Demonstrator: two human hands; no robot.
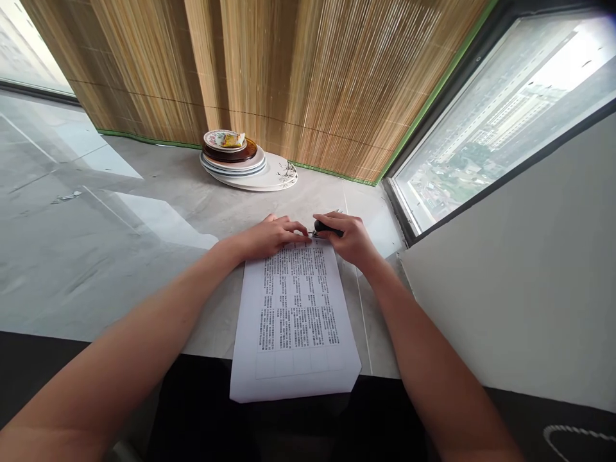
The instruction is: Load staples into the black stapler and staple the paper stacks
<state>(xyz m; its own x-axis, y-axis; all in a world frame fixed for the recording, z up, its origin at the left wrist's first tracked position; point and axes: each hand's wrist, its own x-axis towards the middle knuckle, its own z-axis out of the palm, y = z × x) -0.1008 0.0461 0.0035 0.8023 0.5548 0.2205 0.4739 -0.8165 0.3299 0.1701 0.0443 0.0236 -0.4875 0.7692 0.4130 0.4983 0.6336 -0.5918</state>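
Note:
Printed paper (298,308) lies on the grey marble-look surface, its near edge hanging over the front. My left hand (276,236) rests on the far left part of the paper, fingers apart and reaching toward the far right corner. At that corner my right hand (350,239) is wrapped round a small black stapler (328,228), whose metal end touches or sits very near the paper's edge. The fingertips of my left hand are close to that metal end. Whether the paper is between the stapler's jaws cannot be made out.
Stacked plates (233,163) with a yellow packet (232,140) on top stand beyond my hands, by a bamboo blind (269,70). To the right are a window (486,135) and a white wall (524,263). A small scrap (70,197) lies far left.

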